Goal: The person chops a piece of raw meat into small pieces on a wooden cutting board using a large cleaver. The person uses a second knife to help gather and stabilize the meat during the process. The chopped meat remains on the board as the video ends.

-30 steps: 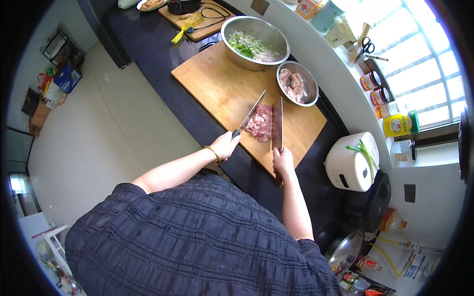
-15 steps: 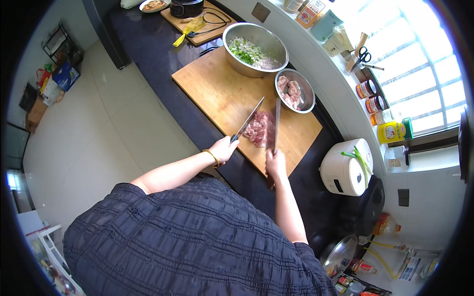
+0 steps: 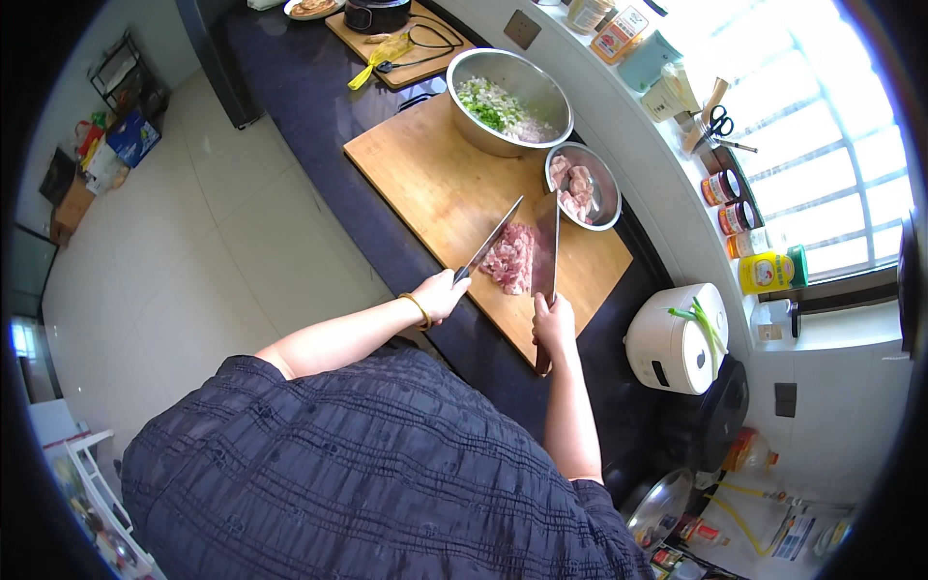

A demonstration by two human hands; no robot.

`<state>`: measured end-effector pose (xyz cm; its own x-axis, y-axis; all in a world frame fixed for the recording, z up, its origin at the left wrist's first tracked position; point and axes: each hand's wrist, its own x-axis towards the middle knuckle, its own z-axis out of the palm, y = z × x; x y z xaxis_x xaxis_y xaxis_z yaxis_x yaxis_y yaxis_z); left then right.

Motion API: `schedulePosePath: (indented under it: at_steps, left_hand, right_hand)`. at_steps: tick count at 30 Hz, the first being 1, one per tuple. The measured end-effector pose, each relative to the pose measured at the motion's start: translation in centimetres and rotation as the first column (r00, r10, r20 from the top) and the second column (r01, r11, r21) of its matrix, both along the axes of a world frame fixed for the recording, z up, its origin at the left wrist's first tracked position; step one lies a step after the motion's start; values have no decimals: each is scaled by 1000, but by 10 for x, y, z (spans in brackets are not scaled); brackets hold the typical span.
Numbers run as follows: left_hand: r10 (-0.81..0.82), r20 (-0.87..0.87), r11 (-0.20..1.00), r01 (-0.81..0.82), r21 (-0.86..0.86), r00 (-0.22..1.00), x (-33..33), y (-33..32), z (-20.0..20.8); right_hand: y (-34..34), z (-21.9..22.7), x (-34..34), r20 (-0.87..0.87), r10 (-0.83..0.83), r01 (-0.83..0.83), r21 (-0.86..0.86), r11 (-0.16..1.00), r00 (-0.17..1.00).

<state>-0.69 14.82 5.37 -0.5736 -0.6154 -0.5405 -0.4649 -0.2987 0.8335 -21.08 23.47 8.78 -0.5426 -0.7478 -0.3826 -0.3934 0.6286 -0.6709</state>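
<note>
Chopped meat [image 3: 509,259] lies in a loose pink heap on the cutting board [image 3: 416,155], close to the board's near edge and toward its right end. Neither hand's fingers touch it: the heap sits just beyond both hands, between two blades.

At the board's near edge, the left hand [image 3: 440,295] has its fingers curled closed around the dark handle of a knife [image 3: 491,237]. Its narrow blade slants over the board along the left side of the heap. Over the board's near right corner, the right hand [image 3: 554,327] has its fingers wrapped tight around the handle of a cleaver [image 3: 546,249], whose broad blade stands along the heap's right side. I cannot tell whether either blade touches the wood.

At the board's far left part stands a large metal bowl [image 3: 541,92] with chopped greens [image 3: 490,103] and pale bits inside. A smaller metal bowl [image 3: 604,179] with larger pieces of meat [image 3: 572,188] is at the board's far right side. To the right of the board, a white rice cooker [image 3: 667,338] sits on the dark counter [image 3: 319,135], with green onion stalks [image 3: 704,324] across its lid.
</note>
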Motion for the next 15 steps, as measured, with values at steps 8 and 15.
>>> schedulePosePath:
  at_steps: [8,15]
  left_hand:
    - [8,7,1000,-8,-7,1000,0,0,-1]
    - [-31,36,999,32,-41,999,1,0,6]
  right_hand:
    - [3,8,5,126,-54,57,-21,998,991]
    - [2,-3,5,101,15,-24,89,996,995]
